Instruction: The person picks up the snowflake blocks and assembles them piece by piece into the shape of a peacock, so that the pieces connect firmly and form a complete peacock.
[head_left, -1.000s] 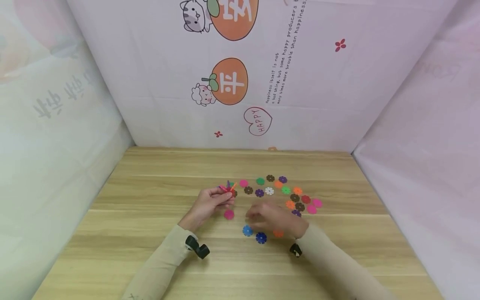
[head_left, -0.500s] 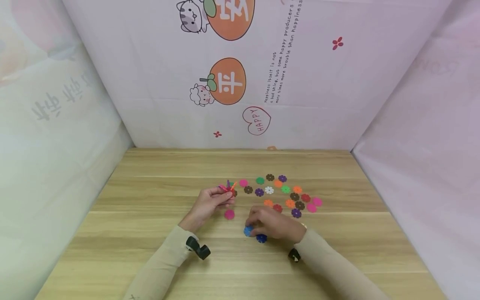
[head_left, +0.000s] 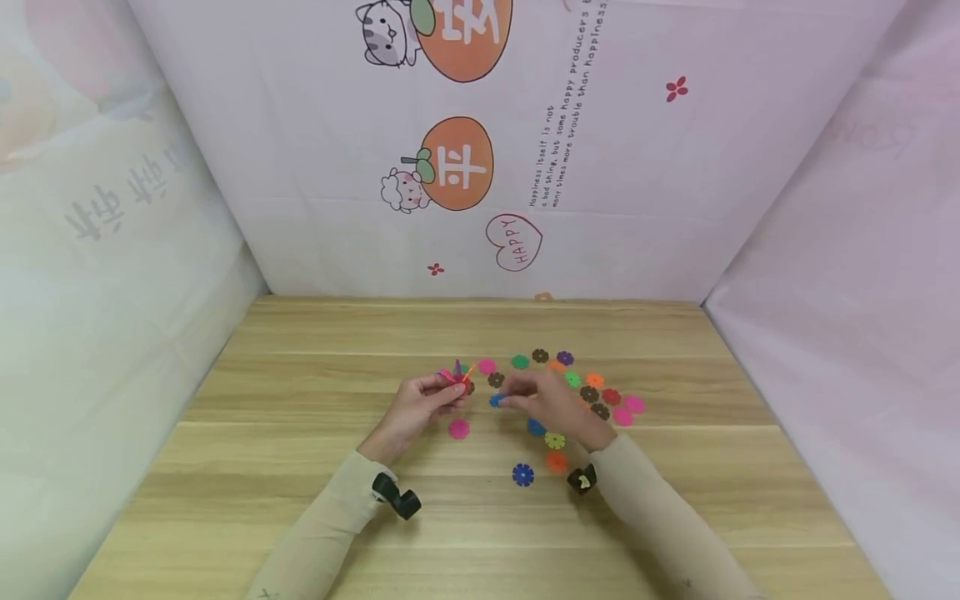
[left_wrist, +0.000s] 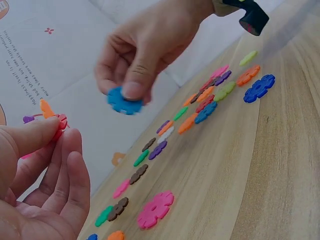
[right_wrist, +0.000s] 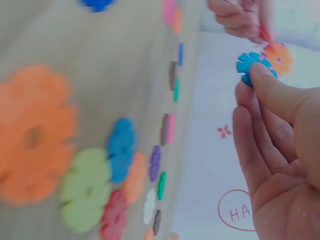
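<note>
My left hand (head_left: 423,407) pinches a small cluster of joined flower-shaped plastic discs (left_wrist: 59,122), with red, orange, purple and pink pieces showing; the fingers hide part of it. Between thumb and fingers of my right hand (head_left: 551,404) is a light blue flower disc (left_wrist: 124,101), raised off the table. In the right wrist view that blue disc (right_wrist: 254,67) overlaps the orange piece (right_wrist: 278,59) of the cluster. A pink disc (head_left: 459,429) lies on the table just below my left hand.
Loose discs in many colours spread over the wooden table (head_left: 300,500) behind and beside my right hand. A dark blue disc (head_left: 522,475) and an orange disc (head_left: 557,462) lie nearer the front. A white printed cloth wall (head_left: 615,242) rises behind.
My right hand came down to the light blue disc near the front, picked it up, and moved it back toward my left hand. The left hand stays in place with the cluster.
</note>
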